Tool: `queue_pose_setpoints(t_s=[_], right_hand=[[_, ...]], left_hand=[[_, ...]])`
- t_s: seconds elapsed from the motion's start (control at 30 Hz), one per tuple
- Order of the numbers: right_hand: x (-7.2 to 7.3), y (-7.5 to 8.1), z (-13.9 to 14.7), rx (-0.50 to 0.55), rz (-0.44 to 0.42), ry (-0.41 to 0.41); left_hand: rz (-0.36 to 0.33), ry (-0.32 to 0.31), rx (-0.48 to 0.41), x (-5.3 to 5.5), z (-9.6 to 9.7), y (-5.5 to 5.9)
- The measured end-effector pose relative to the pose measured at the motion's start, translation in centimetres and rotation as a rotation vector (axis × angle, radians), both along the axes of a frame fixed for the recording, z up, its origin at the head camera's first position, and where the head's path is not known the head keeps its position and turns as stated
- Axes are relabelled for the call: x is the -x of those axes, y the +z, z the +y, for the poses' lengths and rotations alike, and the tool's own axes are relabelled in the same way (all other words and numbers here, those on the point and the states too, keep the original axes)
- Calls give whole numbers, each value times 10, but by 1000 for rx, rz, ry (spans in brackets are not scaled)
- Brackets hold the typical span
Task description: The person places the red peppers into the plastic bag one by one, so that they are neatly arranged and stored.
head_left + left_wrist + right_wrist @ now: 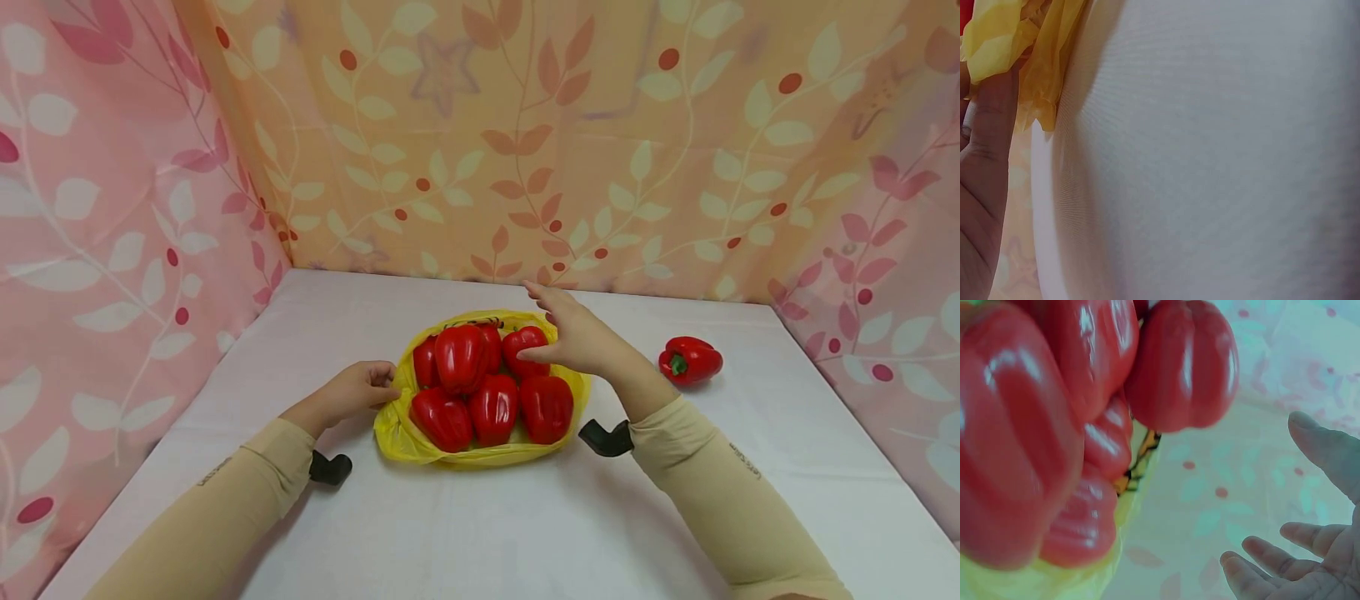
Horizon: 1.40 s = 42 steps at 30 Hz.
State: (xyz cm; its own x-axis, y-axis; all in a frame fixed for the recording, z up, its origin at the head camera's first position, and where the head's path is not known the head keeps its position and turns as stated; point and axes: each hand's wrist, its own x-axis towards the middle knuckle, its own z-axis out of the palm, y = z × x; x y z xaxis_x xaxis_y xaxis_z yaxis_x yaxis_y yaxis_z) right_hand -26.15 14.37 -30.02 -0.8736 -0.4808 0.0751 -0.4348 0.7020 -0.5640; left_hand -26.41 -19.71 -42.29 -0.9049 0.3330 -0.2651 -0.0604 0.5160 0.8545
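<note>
A yellow plastic bag (393, 435) lies spread wide at its mouth on the table, holding several glossy red bell peppers (461, 358). At the bag's left rim, my left hand (354, 390) pinches the plastic with curled fingers. The left wrist view shows crumpled yellow plastic (999, 39) at the tip of the thumb (991, 125). Over the bag's right side hovers my right hand (583, 337), fingers extended, thumb apart, holding nothing. In the right wrist view that hand (1313, 565) is separated by a gap from the nearest pepper (1185, 365).
One more red bell pepper (692, 362) lies on its side on the white table (465, 542), right of the bag, with its green stem toward me. Floral curtains (525, 142) stand behind the table and along both sides. Dark wrist mounts (606, 438) stick out below both sleeves.
</note>
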Motion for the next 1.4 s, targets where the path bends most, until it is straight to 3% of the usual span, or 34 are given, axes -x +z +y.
queue_pose_setpoints(t_s=[0.27,0.57,0.9,1.17,1.4], right_hand=[[5,3,28,80,0,-24],[10,2,61,83,-17,-145],[15,-3,100,61,-18,-235],[16,-3,133,-37,-48,-323],[23,-12,163,-87,-58,-365]], left_hand=[[-6,13,13,0,0,0],[-3,13,15,1,0,-1],[-4,17,3,1,0,-2],[16,-9,-6,1,-1,-4],[16,-7,2,2,-1,-4]])
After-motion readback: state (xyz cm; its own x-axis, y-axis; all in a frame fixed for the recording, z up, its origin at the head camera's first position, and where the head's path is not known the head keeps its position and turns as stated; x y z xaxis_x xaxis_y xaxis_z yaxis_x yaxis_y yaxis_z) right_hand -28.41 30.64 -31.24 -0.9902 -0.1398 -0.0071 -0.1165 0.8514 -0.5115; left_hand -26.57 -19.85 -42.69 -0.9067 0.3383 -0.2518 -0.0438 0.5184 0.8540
